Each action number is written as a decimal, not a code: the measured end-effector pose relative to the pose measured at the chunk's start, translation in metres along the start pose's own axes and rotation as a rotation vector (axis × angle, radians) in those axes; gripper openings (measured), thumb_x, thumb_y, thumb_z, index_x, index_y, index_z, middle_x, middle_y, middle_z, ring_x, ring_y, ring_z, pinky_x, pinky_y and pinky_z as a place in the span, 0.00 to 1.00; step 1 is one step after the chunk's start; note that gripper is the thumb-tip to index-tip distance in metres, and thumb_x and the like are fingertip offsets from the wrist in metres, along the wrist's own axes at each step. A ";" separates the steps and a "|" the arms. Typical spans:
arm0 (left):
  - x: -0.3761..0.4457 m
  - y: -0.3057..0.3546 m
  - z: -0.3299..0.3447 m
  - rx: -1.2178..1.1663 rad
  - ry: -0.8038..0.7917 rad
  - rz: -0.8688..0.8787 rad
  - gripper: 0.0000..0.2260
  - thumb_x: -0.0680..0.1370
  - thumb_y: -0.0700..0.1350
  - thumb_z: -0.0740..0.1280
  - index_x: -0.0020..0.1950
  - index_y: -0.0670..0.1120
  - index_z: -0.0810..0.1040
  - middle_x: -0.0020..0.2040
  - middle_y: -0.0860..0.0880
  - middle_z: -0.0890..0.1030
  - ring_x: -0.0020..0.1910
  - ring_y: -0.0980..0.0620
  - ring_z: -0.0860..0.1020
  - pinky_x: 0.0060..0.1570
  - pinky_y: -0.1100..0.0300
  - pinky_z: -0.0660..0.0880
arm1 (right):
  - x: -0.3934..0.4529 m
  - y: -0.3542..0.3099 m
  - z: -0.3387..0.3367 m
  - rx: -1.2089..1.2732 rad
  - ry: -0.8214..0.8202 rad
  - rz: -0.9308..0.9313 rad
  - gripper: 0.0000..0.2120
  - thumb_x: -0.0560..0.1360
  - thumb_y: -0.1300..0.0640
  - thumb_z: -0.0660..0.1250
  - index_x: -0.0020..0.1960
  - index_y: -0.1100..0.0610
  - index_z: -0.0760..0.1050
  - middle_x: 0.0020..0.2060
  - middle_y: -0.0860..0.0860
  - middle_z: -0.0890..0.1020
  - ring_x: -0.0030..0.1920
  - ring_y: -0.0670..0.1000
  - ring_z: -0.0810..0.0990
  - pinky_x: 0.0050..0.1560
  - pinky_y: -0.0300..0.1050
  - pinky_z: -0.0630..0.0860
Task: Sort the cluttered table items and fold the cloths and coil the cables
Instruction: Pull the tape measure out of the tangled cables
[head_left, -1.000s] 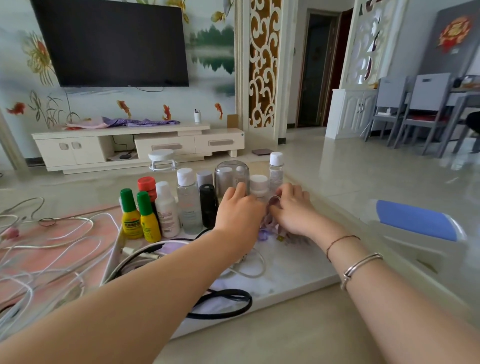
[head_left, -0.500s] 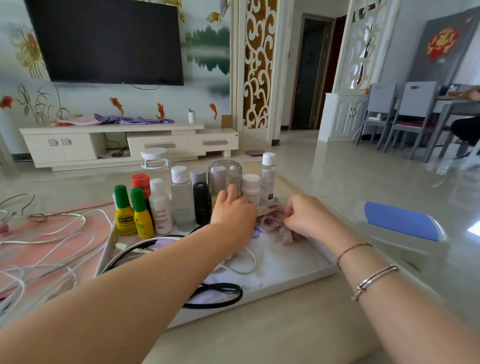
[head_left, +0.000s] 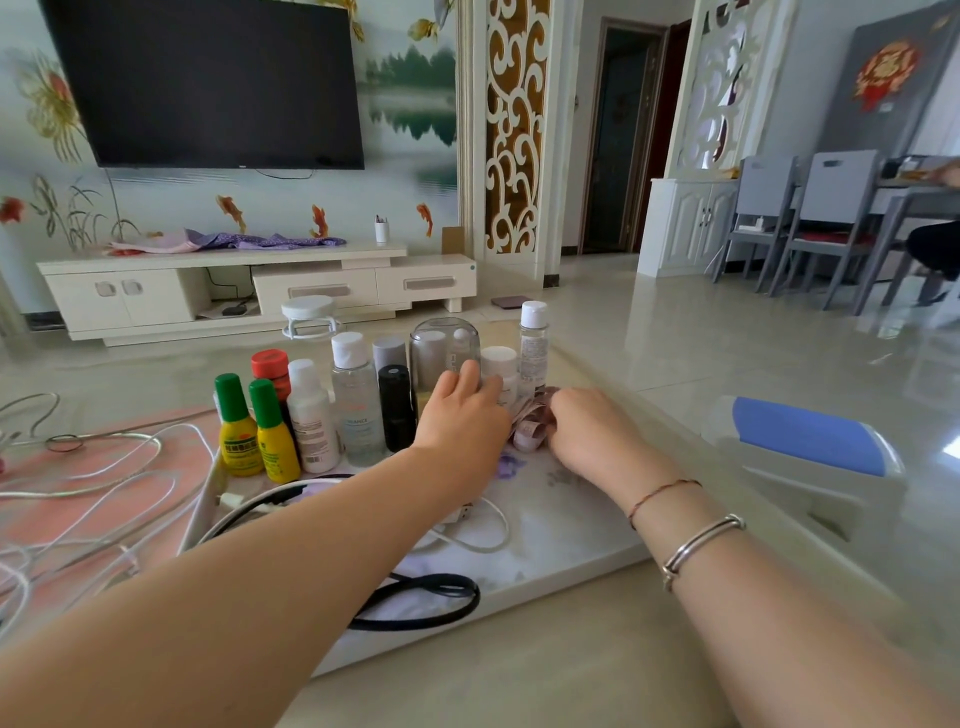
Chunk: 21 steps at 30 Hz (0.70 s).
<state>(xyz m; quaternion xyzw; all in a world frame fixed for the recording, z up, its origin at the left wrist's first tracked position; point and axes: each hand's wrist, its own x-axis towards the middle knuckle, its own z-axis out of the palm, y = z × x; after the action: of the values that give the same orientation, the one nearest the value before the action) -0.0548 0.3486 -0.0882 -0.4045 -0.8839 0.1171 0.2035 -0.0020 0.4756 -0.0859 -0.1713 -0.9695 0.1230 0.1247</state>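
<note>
Glossy beige tabletop (head_left: 519, 670) in a living room with pale polished floor tiles; a dark flat television (head_left: 208, 83) hangs on a painted wall above a low cream cabinet (head_left: 249, 291). Grey dining chairs (head_left: 810, 218) stand far right.

On the tabletop lies a white marble-patterned board (head_left: 561, 540). Landmark: the clear plastic bottle with white cap (head_left: 357, 400), upright at the board's far edge in a row of bottles. Left of it, a white opaque bottle (head_left: 310, 418), then two yellow squeeze bottles with green caps (head_left: 257, 434). Right of it, a short glossy black bottle (head_left: 397, 408) and a clear domed jar (head_left: 444, 345).

Right of the landmark, past the black bottle, a crumpled, coiled mauve measuring tape (head_left: 532, 421) sits between both hands. Left hand (head_left: 462, 415): fingers curled, tips by the jar; whether they grasp anything, cannot tell. Right hand (head_left: 587, 431): fingers curled against the tape, apparently grasping it; thin red cord and silver bangle at the wrist.

Nearer than the landmark: loose white cables (head_left: 93, 467) over a pink mat (head_left: 62, 499), and a flat black cable loop (head_left: 415, 603).

Against half a second ago: hands closer together, tape bunched tighter.
</note>
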 end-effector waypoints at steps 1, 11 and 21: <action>0.001 0.000 0.001 0.008 -0.002 0.006 0.18 0.76 0.57 0.65 0.61 0.49 0.78 0.60 0.48 0.69 0.62 0.43 0.62 0.58 0.54 0.59 | 0.001 0.000 0.000 0.002 -0.022 0.001 0.09 0.76 0.61 0.61 0.53 0.64 0.75 0.53 0.62 0.79 0.54 0.61 0.77 0.43 0.44 0.67; -0.001 0.002 0.000 -0.176 0.052 -0.096 0.23 0.81 0.60 0.50 0.57 0.50 0.80 0.55 0.50 0.75 0.59 0.46 0.66 0.57 0.53 0.60 | -0.002 0.010 -0.006 0.210 0.089 0.068 0.17 0.68 0.67 0.67 0.56 0.62 0.70 0.48 0.57 0.79 0.49 0.59 0.79 0.48 0.50 0.77; 0.018 0.011 -0.005 -0.221 0.010 -0.129 0.17 0.78 0.60 0.60 0.53 0.48 0.77 0.55 0.48 0.76 0.59 0.45 0.68 0.61 0.53 0.60 | 0.010 0.035 0.011 0.024 0.066 0.128 0.16 0.72 0.47 0.70 0.51 0.58 0.75 0.53 0.57 0.74 0.53 0.60 0.76 0.45 0.46 0.71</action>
<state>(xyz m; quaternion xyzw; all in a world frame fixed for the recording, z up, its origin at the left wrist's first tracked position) -0.0553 0.3697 -0.0835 -0.3675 -0.9145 0.0035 0.1689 -0.0039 0.5088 -0.1039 -0.2357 -0.9503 0.1366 0.1507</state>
